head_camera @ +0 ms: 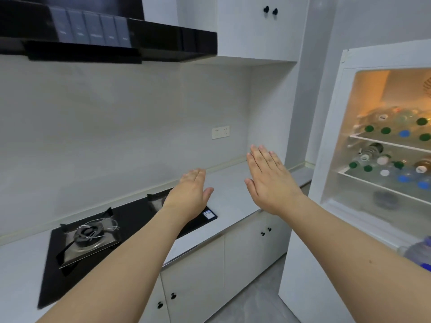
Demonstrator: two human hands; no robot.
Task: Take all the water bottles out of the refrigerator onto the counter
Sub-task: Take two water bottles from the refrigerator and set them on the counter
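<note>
The white refrigerator [326, 159] stands open on the right, lit inside. Several water bottles lie on their sides, caps facing out: one pile on the upper shelf [396, 127], another on the lower shelf [387, 166]. Caps are green, blue and white. Another bottle with a blue cap [419, 252] shows at the right edge, partly cut off. The pale counter [228, 197] runs left of the refrigerator. My left hand [191, 194] and my right hand [270, 180] are stretched out above the counter, fingers straight, holding nothing.
A black gas hob [93, 236] with a foil-lined burner is set into the counter on the left, under a black range hood [105, 31]. White cabinets with black knobs sit below [256, 241] and above. A wall socket [220, 132] is on the backsplash.
</note>
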